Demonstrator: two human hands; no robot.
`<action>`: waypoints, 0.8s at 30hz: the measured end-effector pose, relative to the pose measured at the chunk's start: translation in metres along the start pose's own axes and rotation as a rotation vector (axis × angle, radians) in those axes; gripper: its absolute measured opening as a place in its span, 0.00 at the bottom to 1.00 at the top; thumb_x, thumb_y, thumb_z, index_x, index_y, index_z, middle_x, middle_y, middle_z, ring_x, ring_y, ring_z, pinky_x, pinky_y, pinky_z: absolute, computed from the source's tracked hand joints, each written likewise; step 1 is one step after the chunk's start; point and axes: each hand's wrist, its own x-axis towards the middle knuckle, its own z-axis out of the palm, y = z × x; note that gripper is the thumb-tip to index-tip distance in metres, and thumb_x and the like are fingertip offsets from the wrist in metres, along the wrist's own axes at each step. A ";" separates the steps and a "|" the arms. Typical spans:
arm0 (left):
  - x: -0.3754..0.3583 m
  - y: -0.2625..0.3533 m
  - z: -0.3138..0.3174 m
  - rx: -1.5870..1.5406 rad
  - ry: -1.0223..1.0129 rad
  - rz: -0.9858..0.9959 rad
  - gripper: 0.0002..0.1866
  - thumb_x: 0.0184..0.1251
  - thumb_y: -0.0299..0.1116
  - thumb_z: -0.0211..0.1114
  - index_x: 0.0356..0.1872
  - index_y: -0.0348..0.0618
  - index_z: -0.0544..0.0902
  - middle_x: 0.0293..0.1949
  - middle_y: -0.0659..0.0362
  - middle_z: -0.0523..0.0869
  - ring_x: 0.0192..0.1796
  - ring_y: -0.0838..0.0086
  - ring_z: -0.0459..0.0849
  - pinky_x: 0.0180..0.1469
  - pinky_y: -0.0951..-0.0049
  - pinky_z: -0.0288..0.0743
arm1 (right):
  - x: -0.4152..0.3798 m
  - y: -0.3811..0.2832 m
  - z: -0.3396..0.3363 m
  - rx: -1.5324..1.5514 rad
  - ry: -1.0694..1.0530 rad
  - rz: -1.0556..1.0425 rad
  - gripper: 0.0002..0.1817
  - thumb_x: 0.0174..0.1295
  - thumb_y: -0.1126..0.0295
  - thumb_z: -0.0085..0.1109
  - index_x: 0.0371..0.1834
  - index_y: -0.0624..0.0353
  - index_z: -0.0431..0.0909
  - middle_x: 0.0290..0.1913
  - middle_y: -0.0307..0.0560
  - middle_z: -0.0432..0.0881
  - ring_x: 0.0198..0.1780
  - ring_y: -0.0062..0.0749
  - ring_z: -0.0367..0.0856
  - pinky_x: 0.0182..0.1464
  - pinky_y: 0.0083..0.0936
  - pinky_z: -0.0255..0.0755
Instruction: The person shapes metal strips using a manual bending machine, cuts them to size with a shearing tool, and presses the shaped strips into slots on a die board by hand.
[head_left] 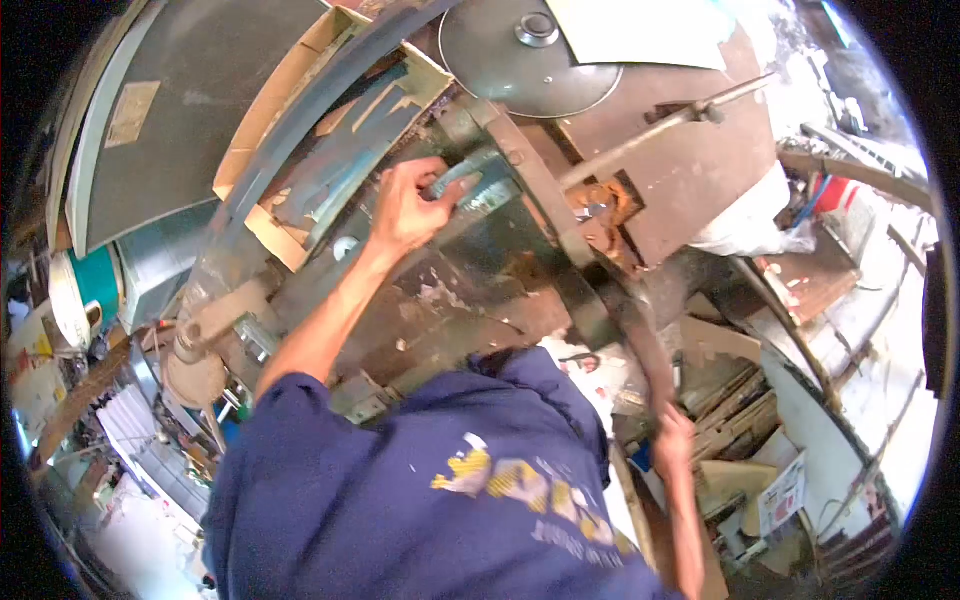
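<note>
My left hand (pixel 412 210) is over the machine bed, its fingers curled and its thumb pressed along a small blue-green sheet piece (pixel 488 182). The far end of that piece lies against the dark metal edge (pixel 540 215) of the machine. Low on the right, my right hand (pixel 674 442) is wrapped round the end of a long dark lever (pixel 648 345), blurred along its length. A shallow cardboard box (pixel 265 235) holding blue-grey strips (pixel 365 130) stands just beyond my left hand.
A glass lid (pixel 490 60) with a knob and a white sheet (pixel 640 30) rest on the brown surface (pixel 690 190) ahead. A metal rod (pixel 650 135) crosses it. Scrap wood (pixel 735 415) is piled at right. A dark panel (pixel 190 110) stands left.
</note>
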 end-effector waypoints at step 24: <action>0.215 0.109 0.052 0.535 -1.881 0.023 0.25 0.71 0.53 0.65 0.51 0.39 0.87 0.36 0.66 0.89 0.40 0.82 0.81 0.48 0.74 0.75 | -0.011 -0.023 -0.015 0.069 -0.027 0.099 0.20 0.61 0.54 0.55 0.34 0.64 0.78 0.20 0.65 0.76 0.27 0.63 0.79 0.34 0.48 0.72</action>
